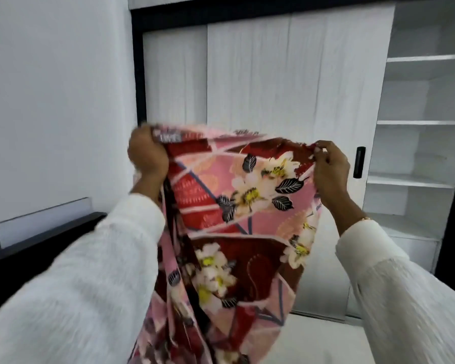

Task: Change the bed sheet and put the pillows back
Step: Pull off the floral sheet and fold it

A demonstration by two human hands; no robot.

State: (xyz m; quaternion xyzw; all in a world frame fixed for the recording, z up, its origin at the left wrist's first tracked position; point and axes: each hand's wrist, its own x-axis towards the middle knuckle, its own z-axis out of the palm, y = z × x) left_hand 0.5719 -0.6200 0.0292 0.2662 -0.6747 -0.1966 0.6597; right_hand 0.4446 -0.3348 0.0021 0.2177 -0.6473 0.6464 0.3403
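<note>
Red-and-pink floral bed sheet (237,206), held up at centre frame, top edge gripped by left hand (147,156) at 9 o'clock, pinched by right hand (331,169) at 3 o'clock; risk noted: right corner slipping from light pinch.

This is a bedroom in a home. There is a big white wardrobe (294,82) with sliding doors, open shelves (420,122) beside it, and a bed (313,342).
</note>
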